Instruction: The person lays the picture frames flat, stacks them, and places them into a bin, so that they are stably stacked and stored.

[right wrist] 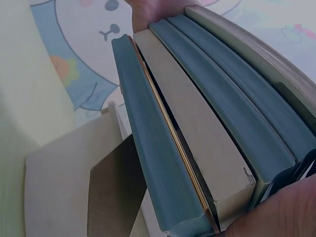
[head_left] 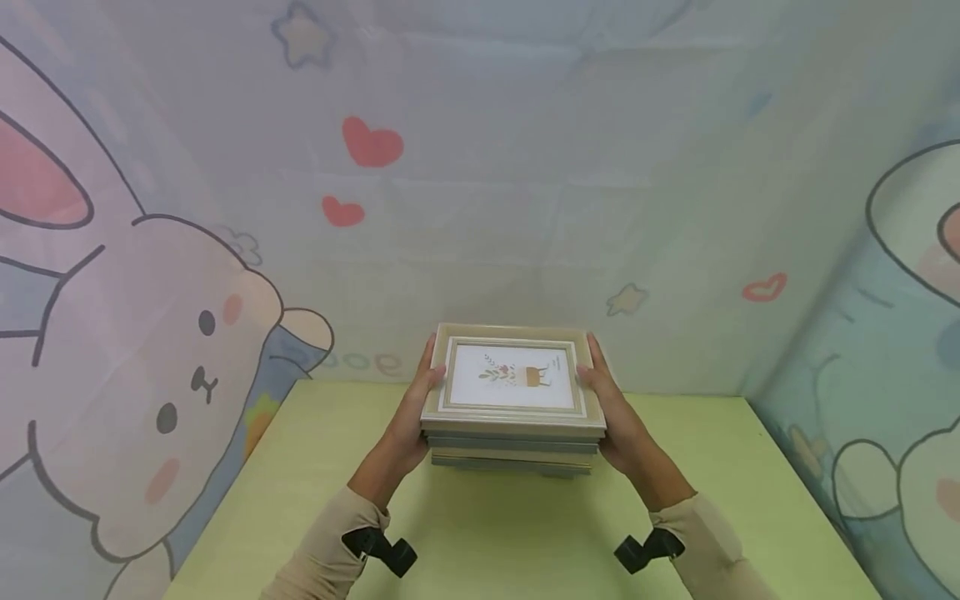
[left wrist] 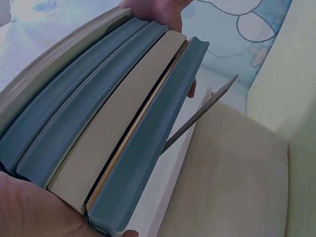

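Note:
Both hands hold a stack of several picture frames (head_left: 517,442) between them. My left hand (head_left: 408,421) grips its left end, and my right hand (head_left: 622,421) grips the right end, each thumb lying on the top frame. That top frame (head_left: 513,422) is cream, with a white print of a plant and a basket-like shape. Edge-on in the left wrist view, blue frames (left wrist: 158,128) alternate with a cream frame (left wrist: 118,113). From the lowest frame, a brown backing flap (right wrist: 116,182) sticks out at an angle. Most of the fingers are hidden beneath the stack.
Under the stack, the wrist views show a pale beige box-like thing (left wrist: 232,168) with a white edge, hidden in the head view. The green tabletop (head_left: 517,550) meets a hanging cloth (head_left: 510,250) printed with rabbits and hearts behind and at the sides.

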Demonstrator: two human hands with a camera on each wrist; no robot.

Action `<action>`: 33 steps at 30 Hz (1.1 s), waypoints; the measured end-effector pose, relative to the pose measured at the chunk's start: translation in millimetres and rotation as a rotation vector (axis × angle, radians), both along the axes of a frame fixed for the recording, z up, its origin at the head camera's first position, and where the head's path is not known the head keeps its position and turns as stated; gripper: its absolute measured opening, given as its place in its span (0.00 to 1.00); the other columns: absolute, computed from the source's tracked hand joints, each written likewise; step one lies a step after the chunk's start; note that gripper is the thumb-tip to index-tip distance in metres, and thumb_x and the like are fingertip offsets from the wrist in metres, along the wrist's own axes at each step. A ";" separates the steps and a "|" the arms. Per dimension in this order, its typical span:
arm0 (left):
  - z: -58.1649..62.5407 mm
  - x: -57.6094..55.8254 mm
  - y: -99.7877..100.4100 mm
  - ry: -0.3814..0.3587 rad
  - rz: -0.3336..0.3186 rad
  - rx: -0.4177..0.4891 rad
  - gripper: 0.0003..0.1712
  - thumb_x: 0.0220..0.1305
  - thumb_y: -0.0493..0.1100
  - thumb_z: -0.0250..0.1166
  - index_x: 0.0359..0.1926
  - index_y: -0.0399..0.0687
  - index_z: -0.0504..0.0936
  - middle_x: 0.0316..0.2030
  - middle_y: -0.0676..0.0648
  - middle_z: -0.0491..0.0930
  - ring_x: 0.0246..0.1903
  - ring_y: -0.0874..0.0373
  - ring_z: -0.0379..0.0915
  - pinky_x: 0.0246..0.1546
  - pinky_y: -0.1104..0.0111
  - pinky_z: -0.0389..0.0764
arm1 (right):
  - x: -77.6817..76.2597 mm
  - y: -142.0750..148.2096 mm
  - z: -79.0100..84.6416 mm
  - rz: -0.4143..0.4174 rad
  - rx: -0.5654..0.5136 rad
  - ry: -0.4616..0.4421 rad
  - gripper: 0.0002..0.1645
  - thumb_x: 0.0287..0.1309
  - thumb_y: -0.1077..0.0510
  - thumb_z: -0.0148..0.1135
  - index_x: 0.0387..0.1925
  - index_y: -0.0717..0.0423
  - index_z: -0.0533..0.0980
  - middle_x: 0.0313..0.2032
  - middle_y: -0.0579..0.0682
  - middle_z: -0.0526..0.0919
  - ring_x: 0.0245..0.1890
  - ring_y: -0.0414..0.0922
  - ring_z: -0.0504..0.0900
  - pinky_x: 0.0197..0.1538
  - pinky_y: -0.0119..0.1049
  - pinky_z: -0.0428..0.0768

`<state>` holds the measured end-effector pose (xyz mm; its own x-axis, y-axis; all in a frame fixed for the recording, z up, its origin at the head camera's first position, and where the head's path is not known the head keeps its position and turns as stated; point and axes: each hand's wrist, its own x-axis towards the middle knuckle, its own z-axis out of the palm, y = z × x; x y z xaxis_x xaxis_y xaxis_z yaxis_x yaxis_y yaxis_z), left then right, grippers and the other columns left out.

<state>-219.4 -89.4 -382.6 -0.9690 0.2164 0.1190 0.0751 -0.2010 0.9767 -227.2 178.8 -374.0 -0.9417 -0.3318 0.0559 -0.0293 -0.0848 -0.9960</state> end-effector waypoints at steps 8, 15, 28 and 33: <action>5.8 -23.9 2.1 0.004 0.007 -0.012 0.39 0.73 0.59 0.41 0.78 0.79 0.35 0.80 0.51 0.28 0.78 0.47 0.23 0.71 0.33 0.32 | -23.5 2.1 7.2 0.000 0.005 0.005 0.41 0.72 0.44 0.33 0.76 0.20 0.27 0.79 0.49 0.27 0.76 0.57 0.33 0.72 0.69 0.37; 7.8 -41.0 4.7 -0.014 -0.005 0.006 0.39 0.72 0.58 0.41 0.78 0.81 0.36 0.80 0.53 0.29 0.78 0.47 0.24 0.71 0.34 0.34 | -38.4 3.9 8.8 -0.015 0.005 -0.015 0.41 0.72 0.42 0.35 0.75 0.18 0.27 0.79 0.49 0.28 0.76 0.57 0.36 0.72 0.66 0.42; 10.3 -69.6 6.9 -0.005 0.002 0.048 0.38 0.72 0.59 0.42 0.78 0.82 0.37 0.80 0.54 0.31 0.78 0.49 0.26 0.73 0.38 0.34 | -69.9 3.3 19.1 -0.030 0.014 -0.013 0.41 0.74 0.42 0.35 0.76 0.20 0.28 0.80 0.49 0.29 0.78 0.54 0.35 0.75 0.63 0.40; 11.0 -81.6 7.5 0.003 0.012 0.040 0.38 0.71 0.60 0.43 0.77 0.83 0.38 0.80 0.54 0.31 0.78 0.49 0.27 0.72 0.37 0.35 | -79.2 4.0 20.6 -0.018 0.010 -0.009 0.40 0.73 0.42 0.36 0.75 0.15 0.29 0.80 0.47 0.31 0.78 0.54 0.37 0.75 0.63 0.41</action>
<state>-300.9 -81.9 -371.5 -0.9712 0.1993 0.1303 0.0807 -0.2392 0.9676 -306.5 182.7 -353.4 -0.9481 -0.3149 0.0448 -0.0223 -0.0746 -0.9970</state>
